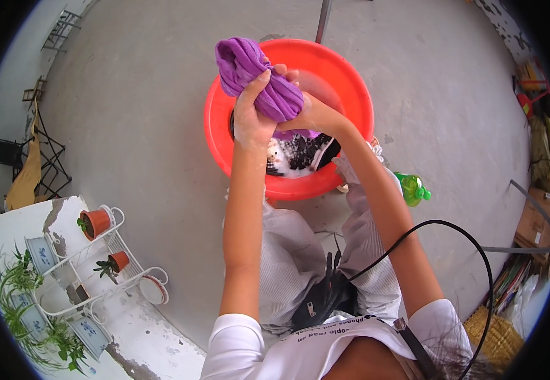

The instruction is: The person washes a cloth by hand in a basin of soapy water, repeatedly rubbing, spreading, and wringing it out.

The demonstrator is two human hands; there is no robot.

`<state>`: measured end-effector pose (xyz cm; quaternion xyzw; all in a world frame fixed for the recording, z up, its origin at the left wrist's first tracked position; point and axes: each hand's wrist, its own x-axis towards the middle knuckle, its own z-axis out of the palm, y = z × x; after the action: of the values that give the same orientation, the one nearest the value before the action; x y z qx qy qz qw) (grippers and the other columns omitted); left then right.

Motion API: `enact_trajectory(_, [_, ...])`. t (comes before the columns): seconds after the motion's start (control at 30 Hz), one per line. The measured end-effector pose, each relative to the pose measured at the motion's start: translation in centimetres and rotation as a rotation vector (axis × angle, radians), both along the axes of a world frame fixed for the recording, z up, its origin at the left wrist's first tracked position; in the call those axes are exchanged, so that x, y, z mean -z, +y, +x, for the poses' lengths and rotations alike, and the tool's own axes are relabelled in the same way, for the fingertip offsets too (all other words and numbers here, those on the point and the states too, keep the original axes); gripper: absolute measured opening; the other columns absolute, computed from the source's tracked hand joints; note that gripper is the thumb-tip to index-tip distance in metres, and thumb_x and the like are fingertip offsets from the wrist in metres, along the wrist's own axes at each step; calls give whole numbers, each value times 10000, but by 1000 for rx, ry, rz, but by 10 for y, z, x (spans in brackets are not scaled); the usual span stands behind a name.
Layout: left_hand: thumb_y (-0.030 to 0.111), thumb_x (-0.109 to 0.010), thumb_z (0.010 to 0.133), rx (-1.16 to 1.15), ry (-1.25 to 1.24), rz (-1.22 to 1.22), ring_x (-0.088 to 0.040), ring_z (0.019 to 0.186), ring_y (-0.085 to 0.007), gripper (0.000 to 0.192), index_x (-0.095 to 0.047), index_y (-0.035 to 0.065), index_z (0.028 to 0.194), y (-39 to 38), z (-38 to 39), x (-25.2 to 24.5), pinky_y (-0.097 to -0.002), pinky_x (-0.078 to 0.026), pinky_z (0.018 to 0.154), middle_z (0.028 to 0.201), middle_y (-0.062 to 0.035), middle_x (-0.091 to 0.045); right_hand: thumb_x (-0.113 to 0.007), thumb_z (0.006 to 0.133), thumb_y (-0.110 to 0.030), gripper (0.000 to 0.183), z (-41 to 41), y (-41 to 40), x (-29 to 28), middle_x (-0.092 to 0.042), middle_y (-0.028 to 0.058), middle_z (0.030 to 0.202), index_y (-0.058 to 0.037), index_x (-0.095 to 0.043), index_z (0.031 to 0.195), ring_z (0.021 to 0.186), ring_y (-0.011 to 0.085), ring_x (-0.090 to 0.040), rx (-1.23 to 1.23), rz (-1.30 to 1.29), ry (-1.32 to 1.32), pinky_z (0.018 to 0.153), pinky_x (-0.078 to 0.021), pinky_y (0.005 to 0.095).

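Above a red plastic basin [218, 142], a bunched purple cloth [282, 97] is gripped between both hands. My left hand [253, 111] wraps its near side, thumb across the folds, with suds on the skin. My right hand [310, 111] presses against the lower right end of the cloth, its fingers partly hidden behind the bundle. A loose end of the cloth rises at the upper left. In the basin lie black-and-white fabric [303, 149], a small plush toy [272, 152] and white foam; more purple fabric shows just below my hands.
A green bottle [411, 187] lies on the concrete floor right of the basin. A white wire plant stand [127, 266] with potted plants is at lower left. A black cable [486, 266] loops across my right arm. Cardboard boxes [533, 223] stand at the right edge.
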<state>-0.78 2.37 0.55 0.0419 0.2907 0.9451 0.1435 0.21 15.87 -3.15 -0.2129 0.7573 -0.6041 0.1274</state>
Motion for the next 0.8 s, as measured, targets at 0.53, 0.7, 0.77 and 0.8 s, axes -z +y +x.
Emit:
enact_trajectory(0.53, [185, -638, 821, -213, -145, -54, -404, 509, -111, 145, -504, 160, 772, -4, -14, 26, -272, -375, 498, 562, 36, -385, -697, 640, -146, 230, 6, -16, 22, -638, 157, 735, 10, -617, 788, 677, 296, -602, 260, 246, 6, 684, -470, 368])
enact_trajectory(0.7, [157, -641, 798, -200, -267, -18, -355, 485, -99, 183, -469, 136, 738, 0, -11, 24, -237, -337, 465, 567, 29, -359, -683, 658, -266, 258, 7, -17, 16, -624, 168, 716, -29, -627, 743, 698, 360, -586, 308, 407, 128, 646, -461, 418])
enact_trajectory(0.77, [156, -637, 797, -194, -264, -14, -362, 493, -103, 166, -478, 133, 751, -1, -11, 24, -242, -346, 472, 578, 26, -368, -682, 661, -276, 262, 7, -19, 17, -620, 164, 704, -30, -621, 730, 686, 363, -582, 313, 413, 131, 634, -457, 427])
enact_trajectory(0.8, [155, -632, 800, -190, -278, -4, -374, 507, -109, 147, -489, 130, 770, -2, -11, 25, -249, -356, 480, 594, 22, -379, -680, 663, -285, 268, 7, -20, 17, -617, 161, 692, -31, -614, 717, 674, 366, -578, 316, 418, 133, 622, -454, 436])
